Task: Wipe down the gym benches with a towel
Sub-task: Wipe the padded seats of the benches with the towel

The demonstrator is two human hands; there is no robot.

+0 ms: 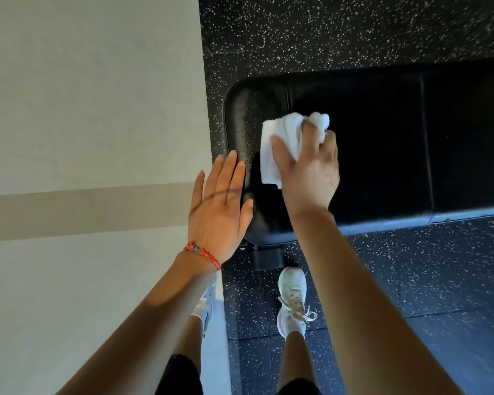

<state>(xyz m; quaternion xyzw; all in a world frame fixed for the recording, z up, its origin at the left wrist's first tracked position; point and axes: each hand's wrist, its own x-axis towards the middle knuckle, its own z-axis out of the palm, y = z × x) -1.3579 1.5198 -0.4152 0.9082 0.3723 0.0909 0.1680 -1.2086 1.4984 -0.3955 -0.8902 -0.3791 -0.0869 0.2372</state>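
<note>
The fingers of the right hand point(308, 172) are curled into a bunched white towel point(285, 143), the thumb laid flat along its near fold, and the cloth is pressed down onto the black padded top of the gym bench point(382, 143) close to its rounded end. Part of the towel spills out past the knuckles in a small lump; the rest trails flat toward the person's wrist. Just beside it, the left hand point(220, 206) is spread wide with fingers straight and apart, gripping nothing, its fingertips over the curved edge of the bench end; whether the palm actually touches the pad I cannot tell from here. A red beaded bracelet point(203, 253) with a blue bead circles that wrist. Both bare forearms reach forward from the person standing at the bench's end. Below, a white laced sneaker point(294, 303) is planted on the dark speckled rubber floor point(354, 29) near the bench's black foot, and the other shoe is half hidden behind the left arm. To the left, the rubber flooring meets a pale floor point(83, 95) crossed by a tan stripe.
</note>
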